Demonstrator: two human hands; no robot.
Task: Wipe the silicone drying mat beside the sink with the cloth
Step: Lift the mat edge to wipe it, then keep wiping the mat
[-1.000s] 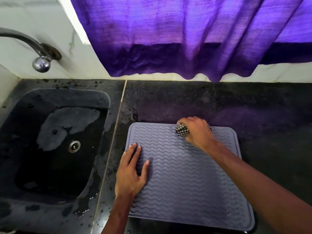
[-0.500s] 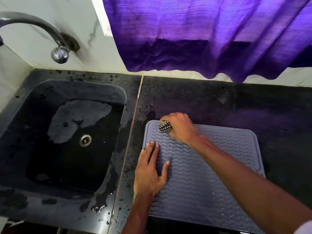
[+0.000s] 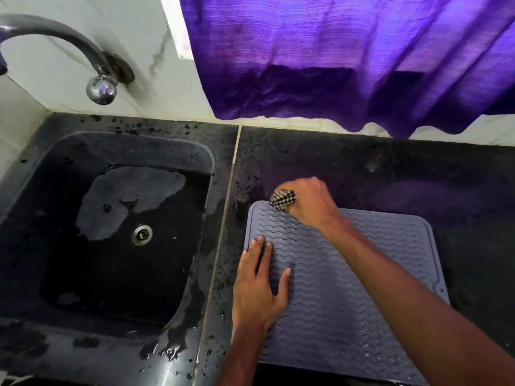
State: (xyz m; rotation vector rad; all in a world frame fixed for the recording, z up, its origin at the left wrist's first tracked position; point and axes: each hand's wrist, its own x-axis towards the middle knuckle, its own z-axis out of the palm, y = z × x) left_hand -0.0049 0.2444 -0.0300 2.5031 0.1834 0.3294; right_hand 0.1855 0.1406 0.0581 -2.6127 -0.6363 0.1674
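Note:
A grey silicone drying mat with wavy ridges lies on the dark counter, right of the sink. My right hand grips a bunched black-and-white checked cloth and holds it down at the mat's far left corner. Only a small wad of the cloth shows past my fingers. My left hand rests flat on the mat's left side, fingers straight and spread, pressing the mat down.
The dark sink has a round drain and wet patches. A metal tap curves from the wall at upper left. A purple curtain hangs over the counter's back edge. Water drops dot the dark counter by the sink.
My right hand has slid the cloth leftward along the mat's far edge, from near the middle to the far left corner. My left hand has stayed pressed on the mat.

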